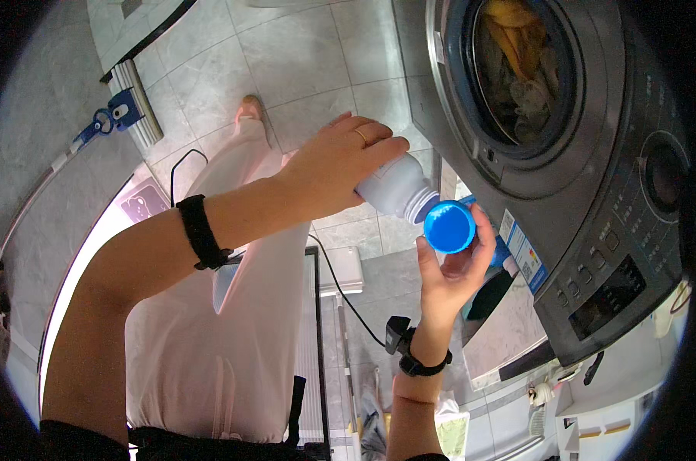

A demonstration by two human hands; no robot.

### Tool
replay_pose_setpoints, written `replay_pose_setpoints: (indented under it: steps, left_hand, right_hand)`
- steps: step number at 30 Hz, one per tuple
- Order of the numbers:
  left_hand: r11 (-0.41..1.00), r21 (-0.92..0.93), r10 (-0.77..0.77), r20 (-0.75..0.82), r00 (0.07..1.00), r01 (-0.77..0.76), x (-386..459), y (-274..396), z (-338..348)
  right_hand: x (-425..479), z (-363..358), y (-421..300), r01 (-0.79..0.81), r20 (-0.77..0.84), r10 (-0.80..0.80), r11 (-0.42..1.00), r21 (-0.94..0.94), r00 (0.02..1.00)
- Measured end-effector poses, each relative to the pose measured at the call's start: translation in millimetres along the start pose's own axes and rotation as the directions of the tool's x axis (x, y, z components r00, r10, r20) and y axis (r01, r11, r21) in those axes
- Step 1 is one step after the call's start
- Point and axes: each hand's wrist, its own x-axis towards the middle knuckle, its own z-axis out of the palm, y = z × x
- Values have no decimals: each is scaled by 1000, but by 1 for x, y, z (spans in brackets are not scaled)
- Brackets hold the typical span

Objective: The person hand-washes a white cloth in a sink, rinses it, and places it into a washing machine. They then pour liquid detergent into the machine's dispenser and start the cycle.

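Observation:
My left hand (348, 155) grips a white plastic bottle (395, 185) from above, its fingers wrapped over the body. The bottle lies tilted, with its threaded neck (424, 205) uncapped and pointing to the lower right. Between the thumb and fingers of my right hand (454, 271) is a round blue cap (449, 227), hollow side facing me. The bottle's mouth is right at the cap's rim; whether they touch, I cannot tell. No stream of liquid shows, and what the cap holds is unclear. A grey front-loading washing machine (555, 230) stands to the right.
Yellow and pale laundry (518, 46) sits in the machine's round drum area. Grey floor tiles (293, 57) spread ahead. A black cable (348, 291) runs behind my right wrist. A blue-headed mop or squeegee (123, 109) is at left, and a black-framed panel (319, 346) beside my leg.

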Motion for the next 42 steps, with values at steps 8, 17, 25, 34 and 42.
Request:
replay_pose_setpoints:
  steps: [8,17,25,34,42]
  left_hand:
    - [995,55,-78,6,997,78,-3,-9,-19]
    - [975,106,-200,44,979,194,-12,-19,-46]
    - [941,189,-301,83,950,282,-20,-31,-58]
    - [976,72,-201,-60,978,205,2,-27,-54]
    - [958,285,-53,67,996,32,20,-9,-46]
  right_hand:
    - [-15,43,56,-370,27,440,717,591,897]
    - [33,132,197,-783,298,828,242,573,475]
    - [243,54,103,-253,-189,713,464,849,675]
    - [111,73,80,54,-221,29,930,364,975]
    - [41,36,23,266,0,-272,941,-207,962]
